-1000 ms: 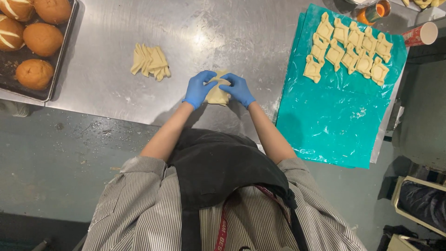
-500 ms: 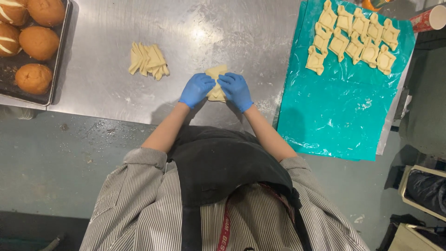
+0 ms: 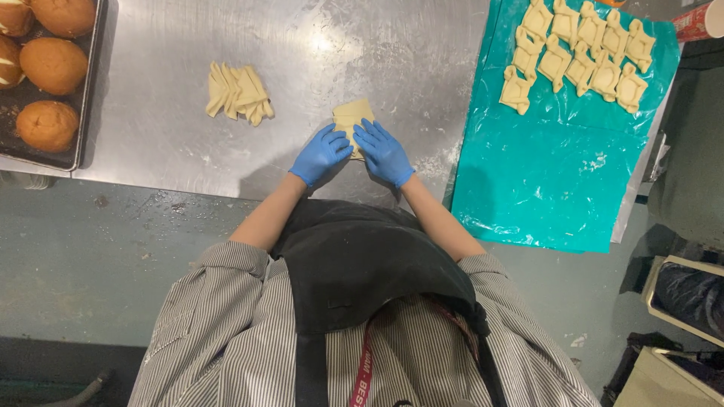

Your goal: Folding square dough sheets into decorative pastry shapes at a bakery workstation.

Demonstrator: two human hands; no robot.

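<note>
A pale square piece of dough (image 3: 354, 117) lies on the steel table (image 3: 302, 60). My left hand (image 3: 320, 154) and my right hand (image 3: 383, 153), both in blue gloves, press on its near edge with the fingers spread flat. A small pile of cut dough pieces (image 3: 237, 93) sits to the left of my hands. Several shaped dough pastries (image 3: 577, 56) lie in rows on a teal plastic sheet (image 3: 550, 181) at the right.
A dark baking tray (image 3: 83, 90) with round browned buns (image 3: 53, 65) stands at the far left edge. A red-and-white cup (image 3: 697, 21) sits at the top right. Bins and boxes (image 3: 682, 309) stand on the floor to the right.
The view has shifted slightly. My hands have slid back a little, so more of the dough square shows beyond my fingertips.
</note>
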